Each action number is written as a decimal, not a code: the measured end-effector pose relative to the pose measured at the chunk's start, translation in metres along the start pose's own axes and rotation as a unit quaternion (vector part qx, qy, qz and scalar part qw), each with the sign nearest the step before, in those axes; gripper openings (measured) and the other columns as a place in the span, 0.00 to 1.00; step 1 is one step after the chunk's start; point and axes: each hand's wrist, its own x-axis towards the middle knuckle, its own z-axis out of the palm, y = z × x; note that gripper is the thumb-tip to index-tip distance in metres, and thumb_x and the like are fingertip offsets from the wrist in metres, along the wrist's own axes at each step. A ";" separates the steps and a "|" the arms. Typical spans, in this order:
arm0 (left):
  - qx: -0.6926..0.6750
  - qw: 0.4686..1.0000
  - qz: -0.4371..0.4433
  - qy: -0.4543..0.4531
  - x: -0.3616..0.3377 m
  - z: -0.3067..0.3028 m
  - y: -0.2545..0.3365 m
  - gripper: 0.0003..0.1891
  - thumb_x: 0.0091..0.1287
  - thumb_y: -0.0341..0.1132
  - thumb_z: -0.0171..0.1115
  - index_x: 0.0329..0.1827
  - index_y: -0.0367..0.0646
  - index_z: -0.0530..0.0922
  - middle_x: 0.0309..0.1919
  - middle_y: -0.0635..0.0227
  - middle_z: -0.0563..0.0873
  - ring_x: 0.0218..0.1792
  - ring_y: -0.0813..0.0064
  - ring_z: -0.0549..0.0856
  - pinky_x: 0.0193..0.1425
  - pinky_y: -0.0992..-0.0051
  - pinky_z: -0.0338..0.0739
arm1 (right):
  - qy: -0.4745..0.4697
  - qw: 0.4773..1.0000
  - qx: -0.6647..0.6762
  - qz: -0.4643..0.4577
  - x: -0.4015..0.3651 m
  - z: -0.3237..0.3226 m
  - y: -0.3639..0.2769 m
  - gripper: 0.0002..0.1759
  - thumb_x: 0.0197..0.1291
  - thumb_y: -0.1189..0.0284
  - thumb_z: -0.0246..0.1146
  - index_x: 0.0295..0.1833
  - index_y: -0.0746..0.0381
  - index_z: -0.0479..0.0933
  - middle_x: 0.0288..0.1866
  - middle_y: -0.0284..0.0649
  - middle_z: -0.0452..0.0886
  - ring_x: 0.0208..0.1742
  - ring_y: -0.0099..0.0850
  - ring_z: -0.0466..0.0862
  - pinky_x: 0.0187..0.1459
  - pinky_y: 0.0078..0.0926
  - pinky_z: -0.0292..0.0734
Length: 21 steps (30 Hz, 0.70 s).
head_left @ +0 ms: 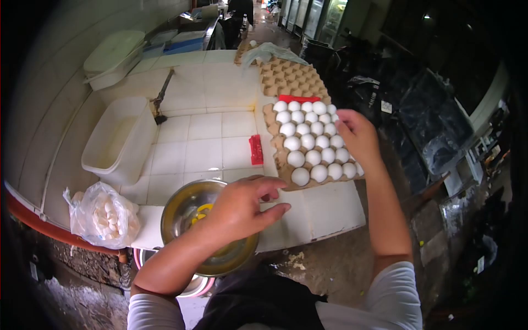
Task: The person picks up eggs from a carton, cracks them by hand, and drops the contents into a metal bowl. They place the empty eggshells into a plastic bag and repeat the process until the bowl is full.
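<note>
Right hand (357, 135), fingers bent, reached eggs (307, 142) at right side of carton tray (281, 164); whether it gripped one, could not tell. Left hand (242, 206) hovered over metal bowl (169, 220), thumb and fingers parted, holding nothing visible. Yellow yolks (203, 209) lay inside bowl. Plastic bag (104, 217) sat left of bowl, red strip (256, 149) left of tray.

Reaches in from the near left with the left hand (245, 206), pointing right, thumb parted from loosely bent fingers. Extends the right hand (357, 132) farther out on the right, turned leftward at the wrist, grip partly hidden. Angles both bare forearms away from the body.
</note>
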 end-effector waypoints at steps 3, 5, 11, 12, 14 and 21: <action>0.032 0.999 0.004 -0.017 0.018 0.026 0.008 0.20 0.58 0.37 0.74 0.52 0.43 0.83 0.38 0.62 0.86 0.29 0.66 0.85 0.35 0.70 0.81 | 0.003 0.982 -0.176 -0.062 0.041 0.022 0.032 0.21 0.59 0.72 0.65 0.59 0.59 0.79 0.53 0.40 0.84 0.49 0.39 0.85 0.51 0.35 0.79; 0.119 0.988 0.084 0.051 0.022 0.043 0.002 0.21 0.56 0.35 0.73 0.53 0.43 0.82 0.43 0.61 0.85 0.39 0.59 0.85 0.43 0.65 0.82 | -0.003 0.969 -0.226 -0.102 0.059 0.036 0.045 0.22 0.58 0.71 0.64 0.60 0.57 0.79 0.55 0.41 0.84 0.52 0.44 0.84 0.55 0.39 0.79; 0.243 0.965 0.068 0.072 0.048 0.067 -0.011 0.24 0.54 0.34 0.72 0.56 0.41 0.80 0.51 0.61 0.82 0.52 0.57 0.81 0.56 0.62 0.77 | -0.180 0.935 -0.306 -0.017 0.086 0.045 0.047 0.27 0.58 0.73 0.62 0.66 0.53 0.75 0.61 0.43 0.81 0.61 0.43 0.80 0.60 0.42 0.76; 0.245 0.964 0.069 0.076 0.052 0.069 -0.012 0.24 0.54 0.34 0.72 0.56 0.41 0.80 0.51 0.61 0.82 0.52 0.57 0.81 0.56 0.62 0.77 | -0.173 0.938 -0.300 -0.009 0.086 0.044 0.048 0.27 0.58 0.72 0.63 0.66 0.54 0.75 0.62 0.43 0.80 0.61 0.43 0.80 0.60 0.42 0.76; 0.285 0.956 0.053 0.054 0.059 0.074 -0.012 0.23 0.55 0.35 0.71 0.55 0.42 0.80 0.48 0.62 0.82 0.51 0.58 0.81 0.55 0.61 0.77 | -0.162 0.942 -0.294 -0.001 0.083 0.044 0.054 0.27 0.57 0.71 0.63 0.66 0.54 0.75 0.62 0.43 0.80 0.61 0.43 0.80 0.61 0.42 0.76; 0.320 0.947 0.038 0.001 0.066 0.071 -0.011 0.19 0.55 0.34 0.70 0.50 0.42 0.81 0.47 0.61 0.83 0.50 0.59 0.83 0.52 0.60 0.78 | 0.046 0.988 -0.149 0.009 0.069 0.037 0.079 0.25 0.61 0.64 0.63 0.62 0.60 0.74 0.50 0.47 0.84 0.50 0.44 0.84 0.52 0.38 0.79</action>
